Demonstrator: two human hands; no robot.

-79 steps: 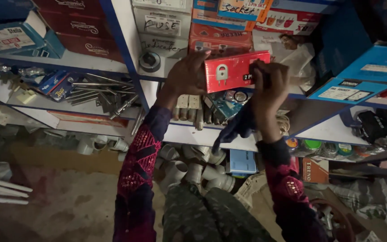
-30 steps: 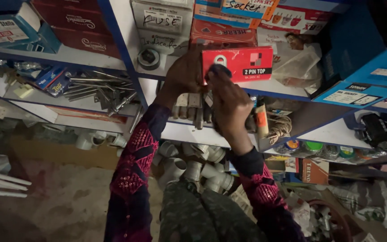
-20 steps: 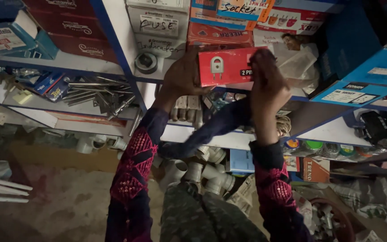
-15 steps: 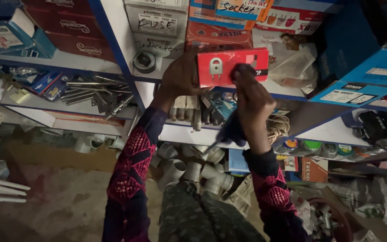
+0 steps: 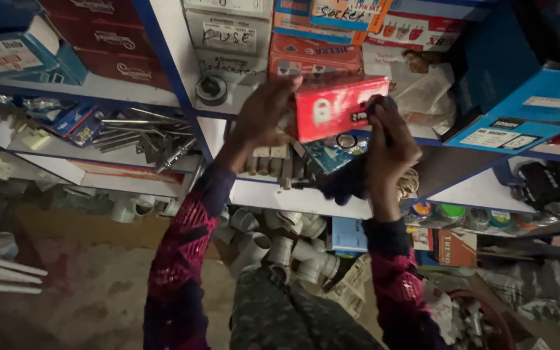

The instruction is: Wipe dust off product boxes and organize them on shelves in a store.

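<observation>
A white metal shelving rack with blue uprights (image 5: 163, 61) carries the stock. Its upper shelf bears stacked red and white cardboard boxes (image 5: 228, 32) and a round black fitting (image 5: 212, 87). The shelf below holds loose grey metal brackets and rods (image 5: 144, 133) beside small blue packets (image 5: 76, 123). On the dusty concrete floor (image 5: 92, 291) lies a heap of white plastic pipe fittings (image 5: 280, 243)

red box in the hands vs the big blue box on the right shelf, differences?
The red box is held up in front of the shelves, left hand at one end and right hand at the other; the blue box rests on the shelf, untouched. The red box is small and slim; the blue box is clearly bigger and deeper. The red box sits roughly level; the blue box looks tilted. Both are printed cardboard cartons.
</observation>
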